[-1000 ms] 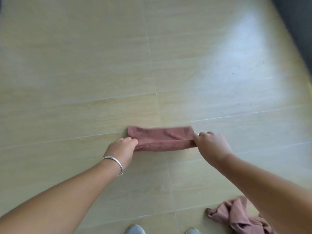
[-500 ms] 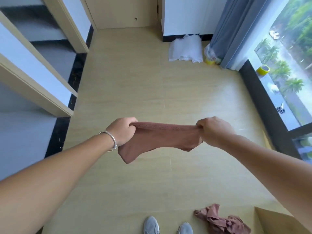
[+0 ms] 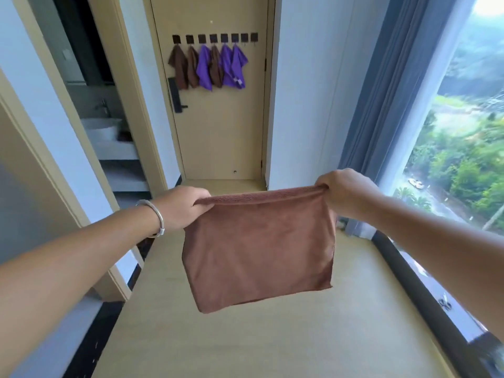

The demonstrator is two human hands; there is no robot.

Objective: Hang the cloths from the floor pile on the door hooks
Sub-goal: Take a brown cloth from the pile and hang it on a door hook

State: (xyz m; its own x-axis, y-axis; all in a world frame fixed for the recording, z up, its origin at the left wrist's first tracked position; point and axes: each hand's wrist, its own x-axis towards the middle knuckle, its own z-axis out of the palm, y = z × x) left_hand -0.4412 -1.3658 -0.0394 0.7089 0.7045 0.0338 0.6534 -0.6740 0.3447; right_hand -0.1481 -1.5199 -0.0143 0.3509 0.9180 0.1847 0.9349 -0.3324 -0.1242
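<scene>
A brown cloth [image 3: 259,246] hangs spread out in front of me, held by its top edge. My left hand [image 3: 182,208] grips the top left corner and my right hand [image 3: 343,190] grips the top right corner. Straight ahead stands a beige door [image 3: 218,132] with a row of black hooks [image 3: 215,38] near its top. Several brown and purple cloths [image 3: 210,68] hang from the left hooks. The two hooks at the right end [image 3: 249,37] carry nothing. The floor pile is out of view.
A doorway on the left opens onto a bathroom with a white basin [image 3: 101,129]. A grey curtain [image 3: 381,91] and a tall window [image 3: 463,132] run along the right. A black door handle [image 3: 176,96] sits under the hanging cloths. Light wooden floor [image 3: 245,345] lies between me and the door.
I have risen from the floor with the cloth. It was folded low over the floor; now it hangs open at chest height. My view has lifted to the door and its hooks.
</scene>
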